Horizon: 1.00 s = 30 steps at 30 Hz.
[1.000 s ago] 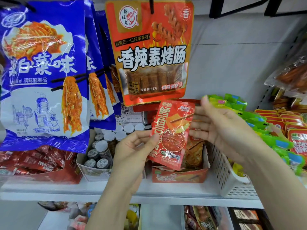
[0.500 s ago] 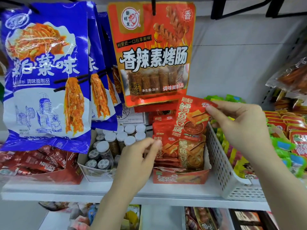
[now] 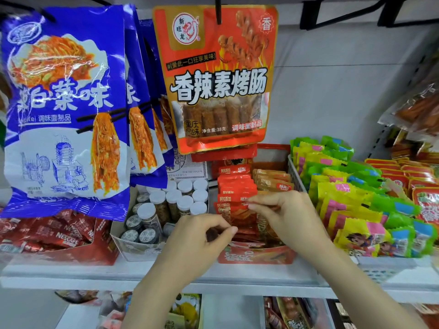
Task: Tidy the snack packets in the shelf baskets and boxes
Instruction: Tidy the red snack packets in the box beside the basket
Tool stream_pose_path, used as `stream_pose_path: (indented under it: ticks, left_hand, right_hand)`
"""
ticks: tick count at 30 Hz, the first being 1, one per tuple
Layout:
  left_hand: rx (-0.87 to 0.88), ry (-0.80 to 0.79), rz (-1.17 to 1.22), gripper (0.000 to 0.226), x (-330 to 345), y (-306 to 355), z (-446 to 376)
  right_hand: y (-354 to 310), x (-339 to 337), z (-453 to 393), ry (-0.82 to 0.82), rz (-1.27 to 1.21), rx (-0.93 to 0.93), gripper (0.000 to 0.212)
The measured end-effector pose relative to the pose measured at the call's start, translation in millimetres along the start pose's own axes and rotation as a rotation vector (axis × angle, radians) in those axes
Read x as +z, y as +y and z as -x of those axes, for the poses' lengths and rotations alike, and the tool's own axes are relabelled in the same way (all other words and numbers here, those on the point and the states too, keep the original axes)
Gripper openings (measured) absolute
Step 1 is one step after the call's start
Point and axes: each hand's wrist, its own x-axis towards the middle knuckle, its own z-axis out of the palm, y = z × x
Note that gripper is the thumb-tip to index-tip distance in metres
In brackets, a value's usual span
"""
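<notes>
A red cardboard box (image 3: 256,256) stands on the shelf with rows of upright red snack packets (image 3: 234,184) on its left and tan packets (image 3: 273,182) on its right. The front red packet (image 3: 240,217) sits in the box at the head of the red row. My right hand (image 3: 287,217) pinches its top edge between thumb and fingertips. My left hand (image 3: 202,238) is at the packet's left edge, fingers curled and thumb meeting fingertips on it. The hands hide the packet's lower part.
A white plastic basket (image 3: 294,176) of green and yellow packets stands right of the box. Left of it are a carton of white-capped jars (image 3: 166,205) and a red Nescafe box (image 3: 59,236). Blue bags (image 3: 66,110) and an orange-red bag (image 3: 221,79) hang above. The shelf edge (image 3: 213,281) runs below.
The red packet, held up in front of the box a second ago, has gone down into the front of the red row. Both hands followed it down and now meet at its top and left edge.
</notes>
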Motion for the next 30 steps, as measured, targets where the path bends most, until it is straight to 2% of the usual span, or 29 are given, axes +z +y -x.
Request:
stream_pose_path:
  ticks: [3, 7, 9, 11, 13, 16, 21, 23, 27, 30]
  left_hand:
    - [0.033, 0.068, -0.006, 0.006, 0, -5, -2]
    - [0.075, 0.104, -0.088, 0.032, 2, -6, -6]
    - [0.087, 0.044, -0.099, 0.028, 4, -5, -7]
    - [0.094, 0.007, -0.106, 0.023, 5, -6, -7]
    - [0.079, 0.005, -0.101, 0.024, 6, -6, -7]
    - [0.065, 0.000, -0.079, 0.026, 5, -8, -7]
    - [0.049, -0.002, -0.055, 0.025, 4, -7, -5]
    - [0.040, -0.005, -0.054, 0.025, 4, -7, -5]
    - [0.021, -0.010, -0.045, 0.030, 3, -7, -4]
    - [-0.028, 0.021, 0.061, 0.018, 0, -4, -5]
  right_hand:
    - [7, 5, 2, -0.139, 0.107, 0.041, 0.014]
    - [8, 0, -1, -0.295, 0.062, 0.053, 0.015]
    - [6, -6, -4, -0.336, -0.030, 0.072, 0.022]
    - [6, -9, -8, -0.173, -0.070, 0.099, 0.032]
    - [9, -5, -12, 0.001, 0.018, 0.076, 0.028]
    - [10, 6, -12, -0.008, 0.170, 0.021, 0.025]
    - [7, 18, -11, -0.024, 0.160, 0.040, 0.009]
    - [2, 13, -15, 0.014, 0.095, 0.030, 0.009]
    - [-13, -24, -30, 0.214, -0.091, 0.028, 0.014]
    - [-20, -51, -35, 0.296, -0.271, 0.090, 0.011]
